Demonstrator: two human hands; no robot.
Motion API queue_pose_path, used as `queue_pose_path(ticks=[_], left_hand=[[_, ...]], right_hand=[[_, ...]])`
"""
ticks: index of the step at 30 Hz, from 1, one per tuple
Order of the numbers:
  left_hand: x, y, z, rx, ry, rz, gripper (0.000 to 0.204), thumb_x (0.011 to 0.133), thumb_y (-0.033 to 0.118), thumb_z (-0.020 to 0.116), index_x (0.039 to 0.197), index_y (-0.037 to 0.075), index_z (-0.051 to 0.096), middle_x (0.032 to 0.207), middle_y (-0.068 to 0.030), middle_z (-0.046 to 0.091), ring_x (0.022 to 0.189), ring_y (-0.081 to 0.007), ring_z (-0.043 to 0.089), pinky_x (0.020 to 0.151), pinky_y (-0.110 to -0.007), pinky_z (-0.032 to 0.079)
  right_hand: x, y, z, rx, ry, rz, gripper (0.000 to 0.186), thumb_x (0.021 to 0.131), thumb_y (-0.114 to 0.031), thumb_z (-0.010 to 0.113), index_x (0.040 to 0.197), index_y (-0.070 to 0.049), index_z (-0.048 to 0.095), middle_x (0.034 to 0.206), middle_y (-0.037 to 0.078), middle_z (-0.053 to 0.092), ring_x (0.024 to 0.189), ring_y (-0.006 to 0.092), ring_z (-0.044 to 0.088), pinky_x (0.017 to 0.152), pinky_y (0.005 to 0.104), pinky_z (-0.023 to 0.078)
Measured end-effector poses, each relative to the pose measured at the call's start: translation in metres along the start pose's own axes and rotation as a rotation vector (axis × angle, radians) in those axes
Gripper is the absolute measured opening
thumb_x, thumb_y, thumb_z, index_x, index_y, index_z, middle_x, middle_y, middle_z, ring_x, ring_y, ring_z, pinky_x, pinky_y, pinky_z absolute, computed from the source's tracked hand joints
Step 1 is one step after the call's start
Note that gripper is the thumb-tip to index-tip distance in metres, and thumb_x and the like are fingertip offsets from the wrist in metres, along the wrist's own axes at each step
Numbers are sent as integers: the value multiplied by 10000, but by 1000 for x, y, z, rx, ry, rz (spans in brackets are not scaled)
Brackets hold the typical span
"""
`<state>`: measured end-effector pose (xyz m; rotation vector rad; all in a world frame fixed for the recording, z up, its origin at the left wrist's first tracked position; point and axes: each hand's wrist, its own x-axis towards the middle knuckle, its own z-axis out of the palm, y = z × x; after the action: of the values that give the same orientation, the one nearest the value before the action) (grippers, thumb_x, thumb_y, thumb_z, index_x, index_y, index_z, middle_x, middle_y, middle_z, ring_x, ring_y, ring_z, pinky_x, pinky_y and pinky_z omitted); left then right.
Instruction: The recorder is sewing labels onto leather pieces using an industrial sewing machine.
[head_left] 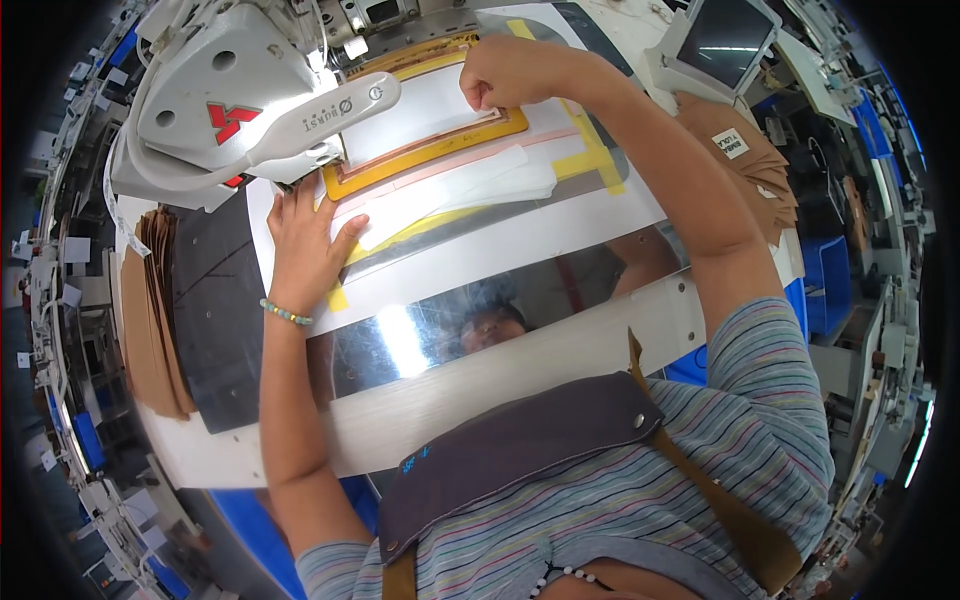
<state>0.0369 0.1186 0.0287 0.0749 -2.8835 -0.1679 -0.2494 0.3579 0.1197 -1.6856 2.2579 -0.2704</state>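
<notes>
A yellow-edged clamp frame (440, 153) with a brown inner border lies under the sewing machine head (215, 110), with white material inside it. My left hand (308, 235) rests with fingers apart on the white sheet, its fingertips by the frame's near left corner, close under the machine. At the frame's right end my right hand (500, 78) is closed, fingers pinched downward just over the white material. What those fingers hold, if anything, is hidden. Folded white strips (475, 190) lie nearer to me, over yellow tape.
A grey control screen (722, 42) stands at the far right. Brown cut pieces are stacked on the right (735, 160) and on the left (155, 310). A shiny metal plate (430, 340) runs along the table's near side. Blue bins (828, 285) stand beyond the right edge.
</notes>
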Motion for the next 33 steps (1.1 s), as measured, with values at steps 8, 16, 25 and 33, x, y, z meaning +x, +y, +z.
queue_pose_path(ticks=[8, 16, 25, 33], left_hand=[[1, 4, -8, 47, -75, 9, 676, 1053, 542, 557, 1586, 128, 516, 1643, -204, 407, 1554, -391, 315, 1271, -557, 168], [2, 3, -7, 62, -50, 41, 717, 1054, 612, 509, 1596, 142, 507, 1636, -199, 412, 1551, -389, 317, 1266, -556, 170], [0, 3, -3, 73, -31, 29, 714, 1052, 596, 529, 1623, 171, 477, 1648, -172, 399, 1554, -376, 312, 1260, -572, 173], [2, 5, -4, 76, -26, 11, 706, 1040, 570, 566, 1610, 159, 494, 1632, -180, 422, 1547, -380, 325, 1264, -572, 172]], right_hand=[[22, -26, 3, -425, -192, 56, 142, 788, 109, 691, 785, -19, 753, 829, 152, 743, 801, 289, 715, 741, 395, 569], [38, -38, 3, -540, -352, 109, 132, 824, 49, 701, 929, 0, 766, 1001, 180, 759, 904, 342, 724, 792, 424, 594], [40, -29, 4, -600, -382, 228, 215, 902, 15, 629, 1041, -27, 787, 1188, 160, 740, 1120, 335, 689, 1011, 418, 557], [13, -11, 6, -287, -255, -118, 166, 885, 73, 599, 850, -59, 694, 998, 130, 648, 1018, 313, 651, 963, 415, 527]])
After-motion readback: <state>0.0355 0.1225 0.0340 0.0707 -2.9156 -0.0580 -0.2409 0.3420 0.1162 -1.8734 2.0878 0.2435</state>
